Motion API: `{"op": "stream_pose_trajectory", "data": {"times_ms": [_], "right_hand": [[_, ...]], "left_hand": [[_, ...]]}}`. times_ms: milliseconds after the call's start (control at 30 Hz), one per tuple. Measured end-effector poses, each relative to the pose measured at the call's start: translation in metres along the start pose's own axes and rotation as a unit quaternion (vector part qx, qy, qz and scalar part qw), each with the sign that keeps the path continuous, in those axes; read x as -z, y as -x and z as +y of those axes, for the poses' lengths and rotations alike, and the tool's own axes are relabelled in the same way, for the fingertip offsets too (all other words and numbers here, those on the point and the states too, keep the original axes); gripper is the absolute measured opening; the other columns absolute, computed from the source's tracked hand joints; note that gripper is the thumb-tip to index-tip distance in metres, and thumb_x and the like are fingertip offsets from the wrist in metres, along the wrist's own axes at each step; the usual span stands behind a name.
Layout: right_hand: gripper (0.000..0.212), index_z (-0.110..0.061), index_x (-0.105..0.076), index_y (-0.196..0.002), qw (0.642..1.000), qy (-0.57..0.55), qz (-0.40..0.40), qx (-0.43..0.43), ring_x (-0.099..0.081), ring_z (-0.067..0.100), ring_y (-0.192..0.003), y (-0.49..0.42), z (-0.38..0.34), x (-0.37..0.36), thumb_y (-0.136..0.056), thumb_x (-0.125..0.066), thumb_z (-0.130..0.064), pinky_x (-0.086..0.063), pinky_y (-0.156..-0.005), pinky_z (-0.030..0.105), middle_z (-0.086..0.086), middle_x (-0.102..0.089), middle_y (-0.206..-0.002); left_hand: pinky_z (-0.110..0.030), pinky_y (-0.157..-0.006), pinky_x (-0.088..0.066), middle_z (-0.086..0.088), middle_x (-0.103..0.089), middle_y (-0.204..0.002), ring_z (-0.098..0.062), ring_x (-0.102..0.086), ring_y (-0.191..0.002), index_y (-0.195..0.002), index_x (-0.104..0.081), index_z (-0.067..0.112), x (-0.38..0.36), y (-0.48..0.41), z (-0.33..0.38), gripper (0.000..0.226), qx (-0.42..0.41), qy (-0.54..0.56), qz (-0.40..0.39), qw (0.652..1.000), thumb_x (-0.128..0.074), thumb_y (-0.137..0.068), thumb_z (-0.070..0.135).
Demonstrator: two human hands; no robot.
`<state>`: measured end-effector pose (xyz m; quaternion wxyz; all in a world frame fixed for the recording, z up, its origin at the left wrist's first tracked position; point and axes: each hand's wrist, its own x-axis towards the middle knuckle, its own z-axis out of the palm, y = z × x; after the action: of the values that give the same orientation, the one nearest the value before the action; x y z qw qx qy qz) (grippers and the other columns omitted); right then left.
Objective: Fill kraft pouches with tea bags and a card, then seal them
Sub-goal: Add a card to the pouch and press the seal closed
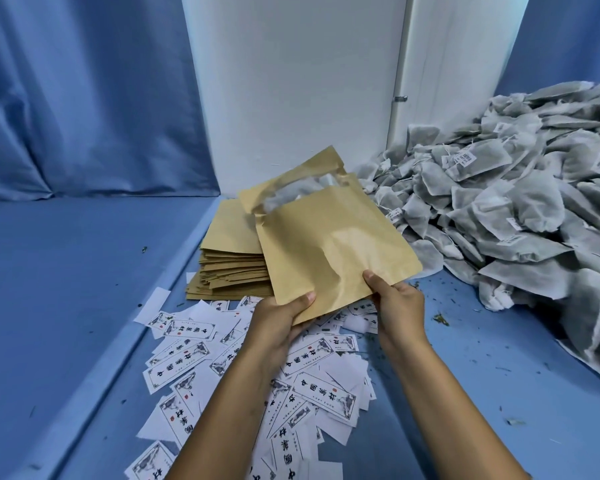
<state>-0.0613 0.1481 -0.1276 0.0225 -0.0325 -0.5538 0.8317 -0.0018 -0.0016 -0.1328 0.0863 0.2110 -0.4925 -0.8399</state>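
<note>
both hands hold one kraft pouch up above the blue table. left hand grips its bottom left corner, thumb on the front. right hand pinches the bottom right edge. pouch mouth gapes open, tilted away, with pale tea bags visible inside. stack of flat pouches lies just behind. printed cards are scattered beneath the arms. tea bag heap sits at right.
</note>
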Motion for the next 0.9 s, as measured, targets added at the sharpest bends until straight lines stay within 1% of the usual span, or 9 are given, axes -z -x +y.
{"op": "stream_pose_trajectory", "data": {"times_ms": [100,133,200,267,367,500,633,767,900], "right_hand": [[0.01,-0.01,-0.069,-0.072,1.0,-0.014,0.0,-0.012,-0.068,0.025,-0.083,0.001,0.0,0.0,-0.082,-0.071,-0.007,-0.052,-0.083,0.035,0.011,-0.073,-0.085],[0.006,-0.005,-0.07,-0.078,1.0,-0.001,-0.008,-0.013,-0.069,0.026,-0.084,0.001,0.0,0.0,-0.081,-0.072,-0.01,-0.053,-0.082,0.035,0.012,-0.074,-0.087],[0.013,0.0,-0.07,-0.083,0.998,0.041,-0.046,-0.028,-0.071,0.025,-0.082,0.001,0.005,-0.001,-0.08,-0.074,-0.013,-0.056,-0.078,0.032,0.011,-0.075,-0.085],[0.016,0.003,-0.07,-0.083,0.993,0.071,-0.08,-0.05,-0.072,0.028,-0.081,0.003,0.008,-0.003,-0.078,-0.075,-0.01,-0.057,-0.077,0.035,0.013,-0.074,-0.083],[0.015,0.006,-0.069,-0.08,0.992,0.078,-0.074,-0.063,-0.071,0.034,-0.081,0.0,0.01,-0.001,-0.077,-0.075,-0.007,-0.056,-0.078,0.039,0.017,-0.073,-0.081],[0.01,0.002,-0.07,-0.085,0.995,0.062,-0.068,-0.043,-0.071,0.029,-0.085,-0.001,0.009,0.0,-0.079,-0.072,-0.006,-0.056,-0.083,0.039,0.013,-0.074,-0.086],[0.026,0.003,-0.068,-0.094,0.983,0.066,-0.15,-0.079,-0.073,0.027,-0.08,0.009,0.011,-0.006,-0.073,-0.079,-0.008,-0.059,-0.068,0.032,0.014,-0.074,-0.087],[0.027,0.004,-0.069,-0.092,0.98,0.074,-0.152,-0.102,-0.072,0.033,-0.08,0.014,0.014,-0.008,-0.069,-0.081,-0.004,-0.058,-0.078,0.041,0.018,-0.073,-0.087],[0.018,0.005,-0.067,-0.085,0.982,0.044,-0.142,-0.12,-0.072,0.032,-0.07,0.016,0.011,-0.008,-0.071,-0.078,0.002,-0.058,-0.059,0.031,0.02,-0.073,-0.081]], "left_hand": [[-0.025,-0.059,-0.057,-0.01,-0.074,-0.081,-0.021,-0.071,-0.074,-0.099,-0.056,-0.001,0.0,0.0,-0.001,0.03,0.036,0.022,-0.013,0.999,-0.072,-0.073,-0.002],[-0.026,-0.059,-0.058,-0.011,-0.074,-0.083,-0.022,-0.072,-0.076,-0.1,-0.056,-0.001,0.0,0.0,-0.001,0.035,0.042,0.013,-0.017,0.999,-0.074,-0.07,-0.002],[-0.031,-0.064,-0.06,-0.013,-0.074,-0.086,-0.025,-0.072,-0.078,-0.103,-0.056,-0.002,0.001,0.001,-0.002,0.046,0.043,-0.004,-0.024,0.999,-0.076,-0.061,0.0],[-0.034,-0.067,-0.06,-0.013,-0.074,-0.085,-0.025,-0.072,-0.078,-0.104,-0.056,-0.003,0.001,0.0,-0.003,0.049,0.039,-0.001,-0.026,0.999,-0.076,-0.059,0.0],[-0.033,-0.063,-0.059,-0.015,-0.074,-0.085,-0.026,-0.072,-0.077,-0.106,-0.056,-0.004,0.003,-0.001,-0.004,0.044,0.058,-0.01,-0.03,0.998,-0.076,-0.067,-0.001],[-0.031,-0.061,-0.058,-0.02,-0.072,-0.09,-0.03,-0.07,-0.081,-0.108,-0.057,-0.005,0.008,-0.001,-0.001,0.043,0.116,-0.035,-0.061,0.991,-0.075,-0.07,0.002],[-0.03,-0.062,-0.058,-0.02,-0.072,-0.091,-0.028,-0.07,-0.081,-0.1,-0.062,-0.006,0.004,-0.001,-0.003,0.035,0.073,-0.03,-0.065,0.995,-0.074,-0.069,0.005],[-0.029,-0.064,-0.058,-0.018,-0.072,-0.091,-0.025,-0.071,-0.079,-0.094,-0.065,-0.003,0.002,0.0,-0.007,0.034,0.052,-0.048,-0.072,0.995,-0.073,-0.065,0.013],[-0.036,-0.078,-0.058,-0.021,-0.071,-0.097,-0.033,-0.069,-0.092,-0.104,-0.061,-0.004,0.013,-0.005,-0.003,0.035,0.07,-0.089,-0.099,0.989,-0.072,-0.074,0.011]]}}
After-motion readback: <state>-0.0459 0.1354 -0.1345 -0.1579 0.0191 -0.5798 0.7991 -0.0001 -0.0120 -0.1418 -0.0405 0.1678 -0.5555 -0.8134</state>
